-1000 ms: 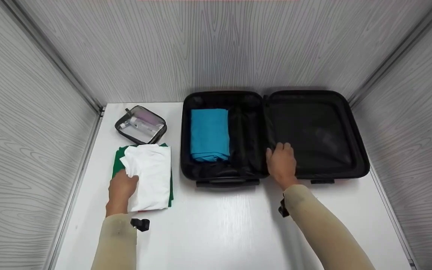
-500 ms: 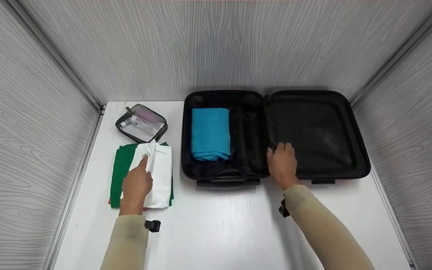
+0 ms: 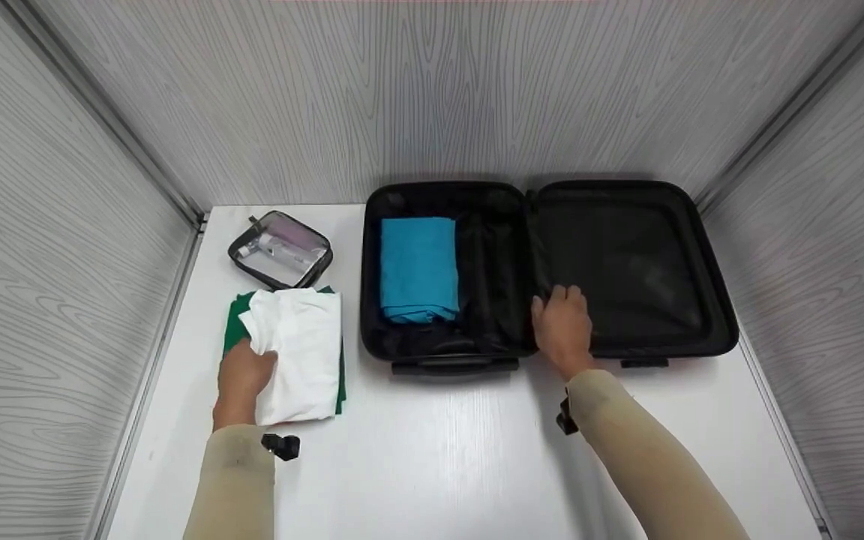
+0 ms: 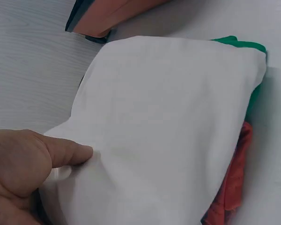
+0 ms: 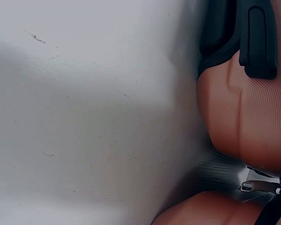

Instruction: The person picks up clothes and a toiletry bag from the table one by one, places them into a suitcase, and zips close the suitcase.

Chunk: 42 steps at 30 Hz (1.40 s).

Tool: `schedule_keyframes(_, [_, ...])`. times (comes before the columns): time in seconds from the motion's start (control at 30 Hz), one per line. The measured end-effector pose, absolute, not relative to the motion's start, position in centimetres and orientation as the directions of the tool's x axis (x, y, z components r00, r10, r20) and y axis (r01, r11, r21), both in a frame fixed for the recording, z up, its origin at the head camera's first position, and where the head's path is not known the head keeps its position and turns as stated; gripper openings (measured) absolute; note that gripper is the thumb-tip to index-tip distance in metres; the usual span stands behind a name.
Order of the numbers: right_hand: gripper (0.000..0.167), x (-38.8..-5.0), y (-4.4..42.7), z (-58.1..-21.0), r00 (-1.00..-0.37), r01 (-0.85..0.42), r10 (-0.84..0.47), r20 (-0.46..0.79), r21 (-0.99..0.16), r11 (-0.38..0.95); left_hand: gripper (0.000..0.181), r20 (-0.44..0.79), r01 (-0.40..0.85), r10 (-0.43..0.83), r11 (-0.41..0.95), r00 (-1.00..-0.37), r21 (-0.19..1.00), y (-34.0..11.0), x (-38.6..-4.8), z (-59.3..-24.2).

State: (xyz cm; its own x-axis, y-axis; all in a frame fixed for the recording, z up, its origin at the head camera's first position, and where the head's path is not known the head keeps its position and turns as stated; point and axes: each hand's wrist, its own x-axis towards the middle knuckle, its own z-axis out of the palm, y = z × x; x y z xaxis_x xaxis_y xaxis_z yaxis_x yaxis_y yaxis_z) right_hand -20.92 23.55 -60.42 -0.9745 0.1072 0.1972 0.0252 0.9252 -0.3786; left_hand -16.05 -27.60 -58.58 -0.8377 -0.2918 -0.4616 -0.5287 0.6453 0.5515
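Observation:
A folded white garment (image 3: pixel 303 356) tops a stack at left, with green cloth (image 3: pixel 235 324) showing round it in the head view. My left hand (image 3: pixel 244 379) grips the garment's left edge. In the left wrist view its thumb (image 4: pixel 70 152) lies on the white fabric; the fingers are hidden. Red cloth (image 4: pixel 232 187) peeks from beneath. My right hand (image 3: pixel 563 330) rests on the opened suitcase near its hinge, fingers extended over the right shell (image 3: pixel 627 262). In the left shell (image 3: pixel 376 330) lies folded blue cloth (image 3: pixel 418 266).
Behind the stack is a clear zip pouch (image 3: pixel 282 251) with tubes inside. The suitcase's outer shell (image 5: pixel 243 108) is orange-brown, with a black handle (image 5: pixel 258 42). White tabletop (image 3: pixel 432 450) extends in front. Grey wood-grain walls (image 3: pixel 447 90) enclose the back and sides.
My left hand has shifted from the white garment's middle to its left edge, where it stood a second ago. The lifted fold has come down leftward over the green cloth. My right hand stays put.

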Motion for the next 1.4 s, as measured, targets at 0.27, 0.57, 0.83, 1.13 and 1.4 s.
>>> schedule_keyframes(0.27, [0.050, -21.0, 23.6, -60.5, -0.977, 0.036, 0.114, 0.179, -0.389, 0.920, 0.080, -0.557, -0.619, -0.324, 0.611, -0.764, 0.493, -27.7, -16.1, -58.0])
schedule_keyframes(0.57, [0.051, -20.9, 23.6, -60.3, -0.980, 0.057, 0.130, 0.151, -0.414, 0.908, 0.077, -0.541, -0.566, -0.251, 0.604, -0.803, 0.560, -28.0, -16.4, -56.9])
schedule_keyframes(0.83, [0.050, -20.9, 23.7, -60.4, -0.979, 0.045, 0.126, 0.163, -0.427, 0.903, 0.072, -0.467, -0.450, -0.165, 0.657, -0.869, 0.605, -27.1, -16.1, -55.4])
schedule_keyframes(1.13, [0.050, -20.9, 23.7, -60.4, -0.982, 0.039, 0.111, 0.154, -0.409, 0.912, 0.077, -0.437, -0.351, -0.077, 0.726, -0.896, 0.591, -26.1, -16.5, -53.8])
schedule_keyframes(1.4, [0.049, -20.9, 23.7, -60.4, -0.979, 0.038, 0.113, 0.169, -0.393, 0.919, 0.091, -0.473, -0.324, 0.011, 0.715, -0.881, 0.620, -26.0, -16.1, -53.0])
